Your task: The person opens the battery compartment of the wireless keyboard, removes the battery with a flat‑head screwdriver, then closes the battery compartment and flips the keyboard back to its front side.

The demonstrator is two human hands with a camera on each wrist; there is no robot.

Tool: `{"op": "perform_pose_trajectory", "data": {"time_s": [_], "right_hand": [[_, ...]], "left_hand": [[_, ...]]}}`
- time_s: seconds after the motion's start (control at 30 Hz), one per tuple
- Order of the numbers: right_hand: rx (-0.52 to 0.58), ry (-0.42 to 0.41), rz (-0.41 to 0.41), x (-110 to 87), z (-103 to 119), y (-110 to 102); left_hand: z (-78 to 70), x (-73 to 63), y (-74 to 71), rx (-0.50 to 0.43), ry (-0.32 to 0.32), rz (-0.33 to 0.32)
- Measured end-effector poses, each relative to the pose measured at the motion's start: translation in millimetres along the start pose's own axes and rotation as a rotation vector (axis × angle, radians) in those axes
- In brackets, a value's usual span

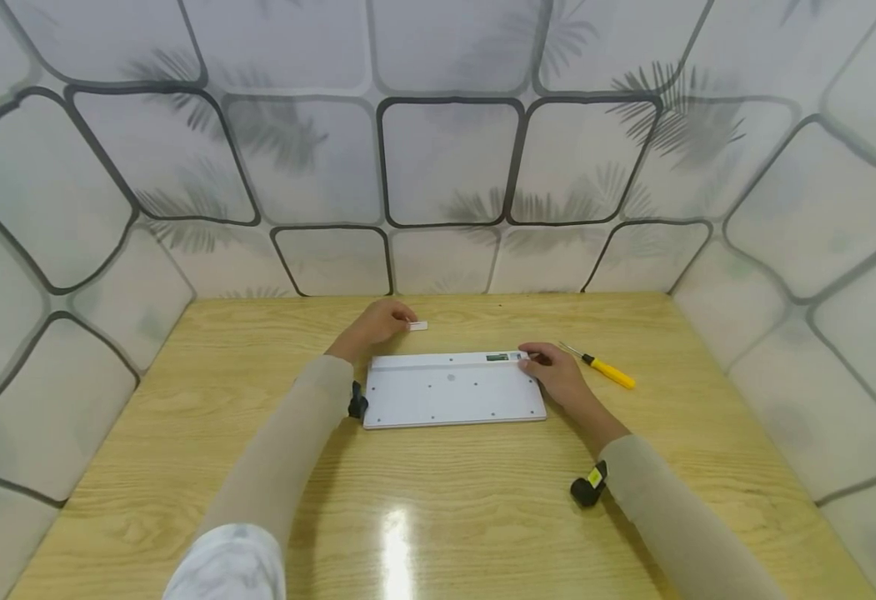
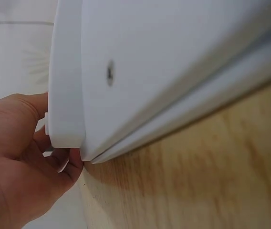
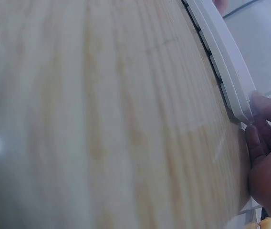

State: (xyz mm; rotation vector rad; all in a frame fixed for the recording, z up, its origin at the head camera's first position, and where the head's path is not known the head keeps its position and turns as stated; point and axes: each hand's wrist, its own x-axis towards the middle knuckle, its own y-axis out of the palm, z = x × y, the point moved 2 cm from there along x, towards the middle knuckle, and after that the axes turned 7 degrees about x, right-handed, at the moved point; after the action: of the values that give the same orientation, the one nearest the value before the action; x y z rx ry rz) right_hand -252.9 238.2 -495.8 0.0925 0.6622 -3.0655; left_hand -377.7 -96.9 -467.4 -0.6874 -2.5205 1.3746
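A white keyboard (image 1: 453,400) lies face down on the table, its screw-dotted underside up. Near its far right corner a small compartment (image 1: 498,357) stands uncovered, with a green part inside. Beyond the keyboard's far edge, my left hand (image 1: 382,323) pinches a small flat white cover (image 1: 418,326) between thumb and fingers. The keyboard hides most of that cover in the left wrist view. My right hand (image 1: 560,375) grips the far right corner of the keyboard, thumb on the underside and fingers at the edge, as the right wrist view shows.
A screwdriver (image 1: 612,372) with a yellow and black handle lies right of the right hand, its shaft pointing to the far left. Behind the wooden table (image 1: 438,483) and along its sides hangs patterned pale cloth (image 1: 448,162).
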Motion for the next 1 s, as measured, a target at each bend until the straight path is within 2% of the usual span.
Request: {"op": "perform_pose_trajectory", "data": {"time_s": [0.17, 0.43, 0.77, 1.0], "right_hand": [[0.003, 0.016, -0.001, 0.5, 0.0, 0.5], [-0.002, 0.005, -0.008, 1.0, -3.1, 0.3], [0.006, 0.007, 0.000, 2.8, -5.2, 0.3], [0.000, 0.013, -0.003, -0.3, -0.5, -0.3]], "left_hand": [[-1.6, -0.9, 0.1, 0.014, -0.008, -0.006], [-5.3, -5.8, -1.3, 0.007, -0.071, 0.009], [-4.8, -5.5, -0.3, 0.010, -0.056, 0.002], [-6.8, -5.5, -0.3, -0.029, -0.048, -0.012]]}}
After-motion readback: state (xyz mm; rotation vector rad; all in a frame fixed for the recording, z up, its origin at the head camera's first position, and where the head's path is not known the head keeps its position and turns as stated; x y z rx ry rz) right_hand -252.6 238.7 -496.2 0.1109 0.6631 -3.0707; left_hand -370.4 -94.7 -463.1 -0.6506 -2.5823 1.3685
